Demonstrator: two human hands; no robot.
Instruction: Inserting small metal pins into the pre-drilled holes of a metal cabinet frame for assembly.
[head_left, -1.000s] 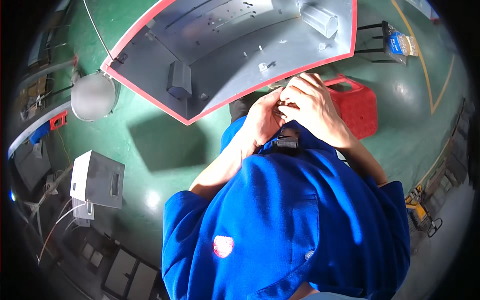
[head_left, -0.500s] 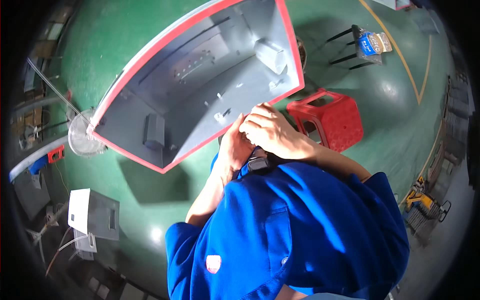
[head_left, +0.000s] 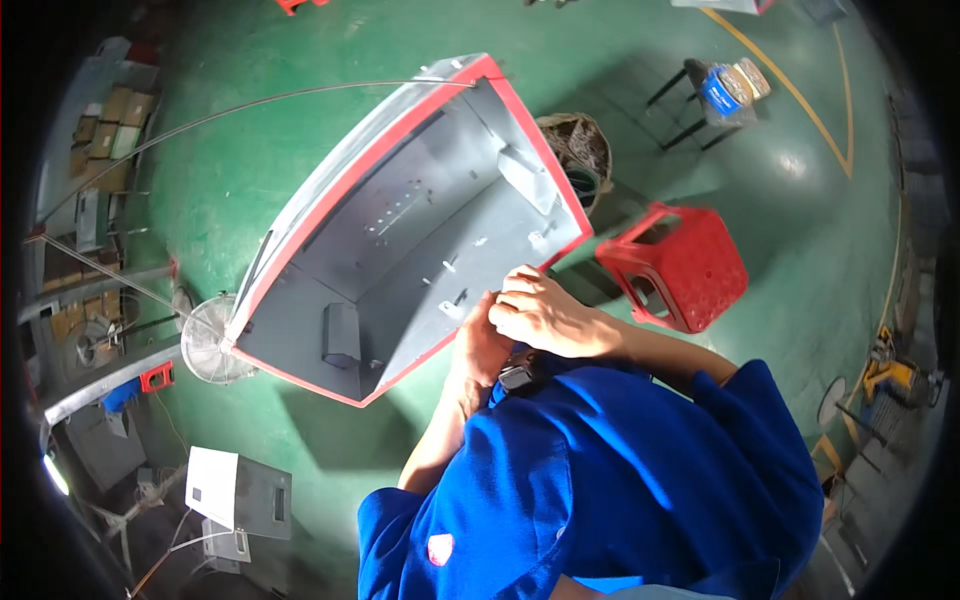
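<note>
A large open metal cabinet (head_left: pixel 410 270), grey inside with a red rim, fills the space in front of me. My left hand (head_left: pixel 484 345) and my right hand (head_left: pixel 548 316) meet at its near red edge, close to my body. The right hand's fingers are curled over the left hand's fingertips. Both hands are closed, and whatever lies between them is hidden. Inside the cabinet, small light fittings (head_left: pixel 452 308) stick up from the grey panel by my hands, and a box-shaped grey bracket (head_left: pixel 341 334) sits at the left end.
A red plastic stool (head_left: pixel 690 265) stands to my right. Beyond it are a black stool (head_left: pixel 722 112) with packages on it and a round bin (head_left: pixel 588 150). A fan (head_left: pixel 212 335) is by the cabinet's left corner, where a thin cable (head_left: pixel 120 268) reaches. White-and-grey metal boxes (head_left: pixel 262 495) lie lower left.
The view has shifted, so the cabinet, stool and hands appear lower and further right, with more floor and the cabinet's far corner showing. My hands stay together at the near edge.
</note>
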